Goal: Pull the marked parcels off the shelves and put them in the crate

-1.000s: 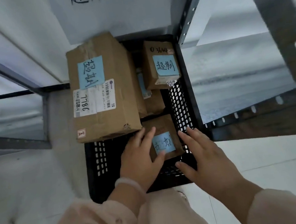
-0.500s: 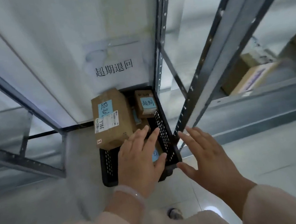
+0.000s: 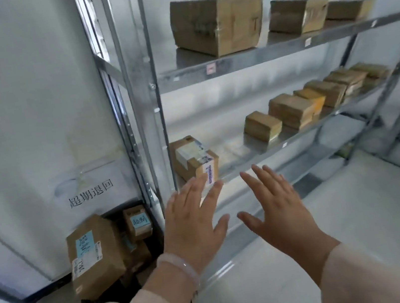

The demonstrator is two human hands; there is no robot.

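Left hand (image 3: 191, 220): is hovering empty with fingers spread and straight, just in front of the middle shelf (image 3: 320, 124), its fingertips overlapping the nearest shelf box (image 3: 194, 161) in view; contact cannot be told.
Right hand (image 3: 273, 207): is hovering beside it, also flat, spread and gripping nothing.
Crate (image 3: 158, 236): is sitting on the floor at lower left, beside the shelf post and under a wall sign (image 3: 91, 194).
Parcels in the crate: a big box (image 3: 94, 257) and a small box (image 3: 138, 221) are each showing a blue handwritten note; others between them are partly hidden.
Shelf stock: three boxes are lying on the top shelf (image 3: 257, 57), and a row of boxes (image 3: 292, 110) is running along the middle one.
Step in hand: the person is probably looking for the next marked parcel, with nothing being carried.
Next move: it is calling for a check of the shelf boxes for a blue note, none being visible from here, then a two-handed grip on the right one.
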